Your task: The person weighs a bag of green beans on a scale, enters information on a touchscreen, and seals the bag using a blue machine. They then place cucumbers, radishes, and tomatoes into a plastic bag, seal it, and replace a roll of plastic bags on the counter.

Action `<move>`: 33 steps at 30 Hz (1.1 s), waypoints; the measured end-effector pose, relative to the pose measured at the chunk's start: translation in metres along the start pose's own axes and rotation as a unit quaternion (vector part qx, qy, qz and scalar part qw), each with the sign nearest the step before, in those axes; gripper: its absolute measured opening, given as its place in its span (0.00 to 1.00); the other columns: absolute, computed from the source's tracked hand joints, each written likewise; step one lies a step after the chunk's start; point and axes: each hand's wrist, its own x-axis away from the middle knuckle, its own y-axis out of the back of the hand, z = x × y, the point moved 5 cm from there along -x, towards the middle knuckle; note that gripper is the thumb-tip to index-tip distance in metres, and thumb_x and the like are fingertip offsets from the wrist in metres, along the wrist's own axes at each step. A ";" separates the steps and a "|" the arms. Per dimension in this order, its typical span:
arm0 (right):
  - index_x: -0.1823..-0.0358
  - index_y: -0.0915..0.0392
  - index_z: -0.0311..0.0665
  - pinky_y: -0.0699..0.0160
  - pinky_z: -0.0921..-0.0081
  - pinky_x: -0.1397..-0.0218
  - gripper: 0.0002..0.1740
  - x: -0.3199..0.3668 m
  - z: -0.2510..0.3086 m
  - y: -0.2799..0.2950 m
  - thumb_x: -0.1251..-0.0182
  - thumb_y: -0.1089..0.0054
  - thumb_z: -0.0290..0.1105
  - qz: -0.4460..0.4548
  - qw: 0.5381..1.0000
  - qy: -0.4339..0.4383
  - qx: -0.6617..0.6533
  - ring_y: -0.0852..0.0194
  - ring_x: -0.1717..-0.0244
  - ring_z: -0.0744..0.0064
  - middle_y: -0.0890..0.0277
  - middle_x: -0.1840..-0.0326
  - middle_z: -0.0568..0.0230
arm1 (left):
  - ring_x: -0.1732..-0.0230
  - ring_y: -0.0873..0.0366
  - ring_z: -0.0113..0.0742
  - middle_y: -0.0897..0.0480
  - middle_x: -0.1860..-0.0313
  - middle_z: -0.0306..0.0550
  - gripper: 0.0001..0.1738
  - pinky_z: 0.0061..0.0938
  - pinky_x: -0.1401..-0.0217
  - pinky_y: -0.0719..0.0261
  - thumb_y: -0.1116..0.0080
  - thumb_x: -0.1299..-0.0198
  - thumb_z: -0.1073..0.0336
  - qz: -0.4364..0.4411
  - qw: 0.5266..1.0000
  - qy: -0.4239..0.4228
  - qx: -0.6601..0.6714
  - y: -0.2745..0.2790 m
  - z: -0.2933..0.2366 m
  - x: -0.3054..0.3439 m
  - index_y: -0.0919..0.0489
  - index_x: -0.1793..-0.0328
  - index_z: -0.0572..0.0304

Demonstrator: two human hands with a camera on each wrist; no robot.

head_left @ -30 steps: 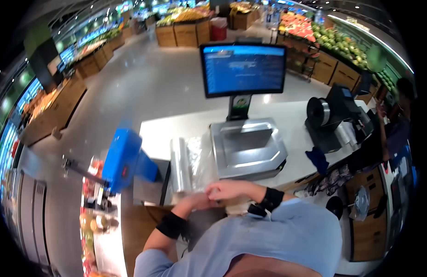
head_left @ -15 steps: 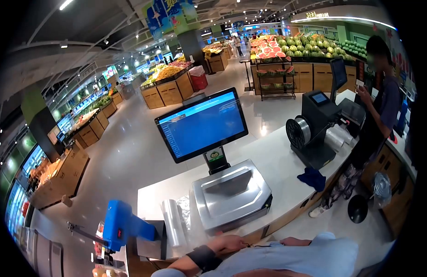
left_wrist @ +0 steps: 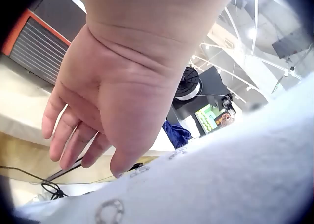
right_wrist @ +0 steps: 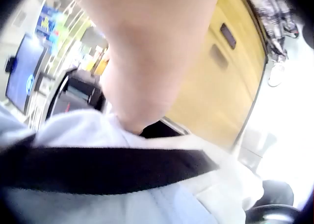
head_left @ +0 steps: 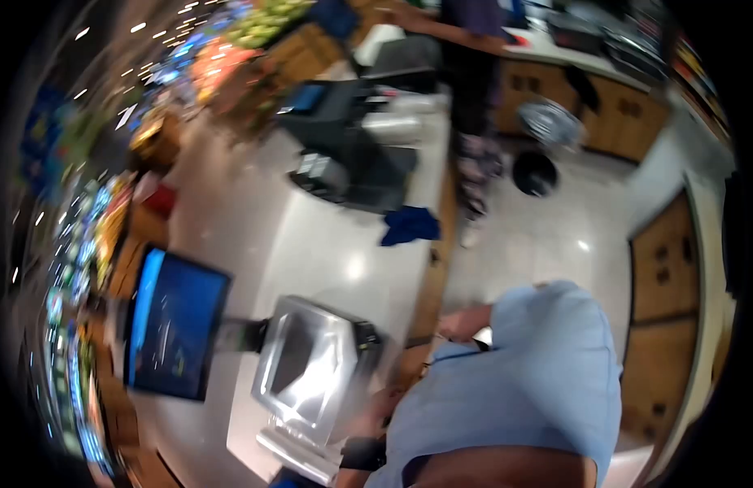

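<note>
My left hand (left_wrist: 105, 101) hangs with loosely bent fingers beside the light blue shirt (left_wrist: 221, 180), nothing in its palm. In the head view it is a blur near the counter's front edge, close to the metal-topped scale (head_left: 307, 366). My right hand (right_wrist: 140, 86) is at the front of the shirt, above a black strap (right_wrist: 98, 169); its fingers are hidden, so I cannot tell what they do. A clear plastic roll (head_left: 299, 455) lies beside the scale.
A monitor (head_left: 177, 325) stands behind the scale. Along the white counter (head_left: 311, 244) are a dark blue cloth (head_left: 410, 225) and a black machine (head_left: 344, 134). Another person (head_left: 474, 73) stands beyond. A black bin (head_left: 535, 173) is on the floor near wooden cabinets (head_left: 665, 268).
My hands, together over the counter a second ago, have come apart and down to the shirt. The head view has swung right, towards the floor behind the counter.
</note>
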 end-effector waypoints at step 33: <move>0.46 0.25 0.31 0.20 0.73 0.57 0.40 0.102 -0.016 0.069 0.28 0.70 0.63 0.287 0.749 -0.375 -0.464 0.17 0.63 0.67 0.18 0.58 0.56 | 0.60 0.19 0.53 0.17 0.64 0.52 0.14 0.39 0.56 0.22 0.45 0.45 0.59 -0.287 0.943 0.043 0.164 -0.015 0.056 -0.027 0.19 0.53 0.49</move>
